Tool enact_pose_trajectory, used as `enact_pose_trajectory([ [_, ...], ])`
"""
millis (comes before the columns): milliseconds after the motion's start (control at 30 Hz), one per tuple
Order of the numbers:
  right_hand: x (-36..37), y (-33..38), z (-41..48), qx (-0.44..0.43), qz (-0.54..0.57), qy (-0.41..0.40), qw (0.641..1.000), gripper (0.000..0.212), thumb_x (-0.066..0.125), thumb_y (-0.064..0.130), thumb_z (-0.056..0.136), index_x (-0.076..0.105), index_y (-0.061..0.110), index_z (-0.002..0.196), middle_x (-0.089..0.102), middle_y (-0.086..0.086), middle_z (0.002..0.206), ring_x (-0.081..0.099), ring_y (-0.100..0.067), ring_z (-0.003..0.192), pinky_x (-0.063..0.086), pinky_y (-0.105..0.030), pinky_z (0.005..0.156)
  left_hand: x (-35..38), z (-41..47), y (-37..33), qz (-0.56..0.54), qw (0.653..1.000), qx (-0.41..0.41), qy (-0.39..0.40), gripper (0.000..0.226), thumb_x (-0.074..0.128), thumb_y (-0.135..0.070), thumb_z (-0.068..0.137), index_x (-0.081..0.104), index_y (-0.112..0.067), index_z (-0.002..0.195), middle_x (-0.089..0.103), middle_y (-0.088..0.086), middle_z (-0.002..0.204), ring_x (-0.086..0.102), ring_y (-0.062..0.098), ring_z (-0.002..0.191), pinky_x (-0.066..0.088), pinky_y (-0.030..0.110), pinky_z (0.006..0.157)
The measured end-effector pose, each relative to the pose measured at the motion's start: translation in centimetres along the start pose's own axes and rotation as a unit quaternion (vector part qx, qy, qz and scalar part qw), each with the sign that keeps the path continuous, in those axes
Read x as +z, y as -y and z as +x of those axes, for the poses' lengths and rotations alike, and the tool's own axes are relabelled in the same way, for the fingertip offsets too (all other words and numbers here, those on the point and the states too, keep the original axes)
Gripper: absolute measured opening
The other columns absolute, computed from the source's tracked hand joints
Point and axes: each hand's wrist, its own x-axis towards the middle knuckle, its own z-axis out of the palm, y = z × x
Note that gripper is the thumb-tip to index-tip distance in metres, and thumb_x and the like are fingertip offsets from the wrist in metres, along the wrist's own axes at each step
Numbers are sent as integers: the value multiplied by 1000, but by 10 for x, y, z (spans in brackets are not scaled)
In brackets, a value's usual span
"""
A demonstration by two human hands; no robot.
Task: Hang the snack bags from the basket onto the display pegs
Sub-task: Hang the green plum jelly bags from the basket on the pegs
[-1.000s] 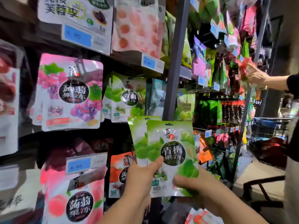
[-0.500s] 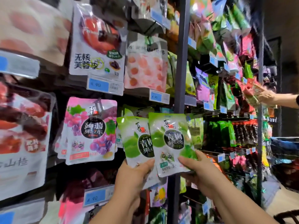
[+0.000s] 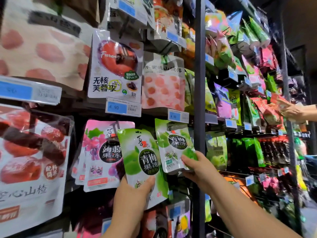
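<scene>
My left hand [image 3: 135, 194] grips the bottom of a green plum-jelly bag [image 3: 139, 155], thumb across its front, and holds it up before the rack. My right hand [image 3: 199, 169] pinches the lower right corner of a second green plum-jelly bag [image 3: 173, 145], raised higher so its top sits just under the blue price tag [image 3: 177, 116]. More green bags hang behind the two. The peg itself is hidden by the bags. No basket shows in this view.
A pink grape-jelly bag [image 3: 104, 152] hangs just left of my bags, a dried-plum bag [image 3: 115, 66] and a peach-slice bag [image 3: 163, 86] above. A dark upright post [image 3: 199, 100] splits the rack. Another person's hand [image 3: 289, 110] handles red bags at far right.
Both hands have risen and drawn apart. The right bag went up toward the price tag and nearer the rack. The left bag now sits lower and to the left.
</scene>
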Motion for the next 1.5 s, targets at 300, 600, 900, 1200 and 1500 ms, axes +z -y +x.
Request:
enact_pose_trajectory([
  [300,3,-8,13,11,-9,22,1000,26,68,18,92,60,12,115,72,-3,95,67,-15,76,54,-28,64,-7,0,1,14,1000,0,3,16,77,-22,80,64,-17,88,64,-5,68,53,11,60,38,21,55],
  [600,-6,-13,13,-7,16,30,999,36,68,24,90,61,9,122,74,-11,107,67,-22,86,52,-35,79,-8,-1,0,31,999,2,-11,19,77,-23,79,61,-14,85,61,9,63,51,34,58,50,41,61],
  [900,-9,-6,11,-21,31,42,998,35,70,28,80,64,11,111,74,-9,96,67,-21,79,51,-30,68,-5,-5,2,-10,999,-24,-24,23,78,-17,81,70,-17,102,75,0,90,67,11,79,43,19,61],
  [1200,-16,-2,19,-18,55,51,997,16,61,22,93,67,10,101,74,-5,81,67,-12,62,48,-20,50,-4,-4,1,-22,999,-24,-12,24,77,-14,82,69,-22,102,74,-8,90,67,7,82,42,15,59],
  [1500,-6,-12,34,-6,-34,34,999,28,66,27,92,62,14,117,72,-1,88,66,-11,69,51,-23,55,-5,-1,7,-31,999,-33,-28,27,80,-14,78,69,-24,102,76,-10,90,70,14,88,50,28,73],
])
